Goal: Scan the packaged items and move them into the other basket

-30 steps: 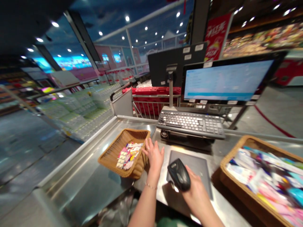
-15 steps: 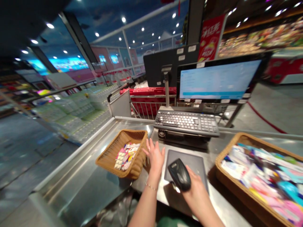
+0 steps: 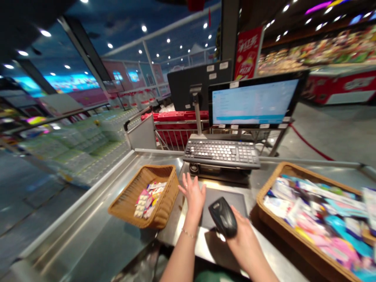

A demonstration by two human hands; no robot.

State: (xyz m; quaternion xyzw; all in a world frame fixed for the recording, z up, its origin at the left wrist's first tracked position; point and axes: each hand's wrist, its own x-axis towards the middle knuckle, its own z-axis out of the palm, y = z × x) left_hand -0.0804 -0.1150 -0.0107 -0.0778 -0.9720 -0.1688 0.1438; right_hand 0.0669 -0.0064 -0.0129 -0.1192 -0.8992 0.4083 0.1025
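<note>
Black and rounded, a handheld barcode scanner [image 3: 223,217] is gripped by my right hand [image 3: 242,235] over the metal counter [image 3: 188,250]. My left hand [image 3: 194,196] hovers beside it with fingers spread and nothing in them. To its left stands a small wicker basket [image 3: 164,209] with a few colourful packets [image 3: 151,196] lying at the bottom. A larger wicker basket [image 3: 264,192] on the right is filled with many bright packages [image 3: 320,219]. Under the scanner, a dark flat pad [image 3: 235,197] is set in the counter.
A keyboard [image 3: 221,152] sits on a stand at the back, below a lit monitor [image 3: 254,103]. Behind the counter are a second, dark screen [image 3: 179,88] seen from the back and a shopping cart [image 3: 170,133]. The counter has a raised metal rim [image 3: 70,211] at left.
The view has turned to the right, so both baskets, the keyboard and the monitor sit further left in it. My hands keep the same pose, the right still around the scanner.
</note>
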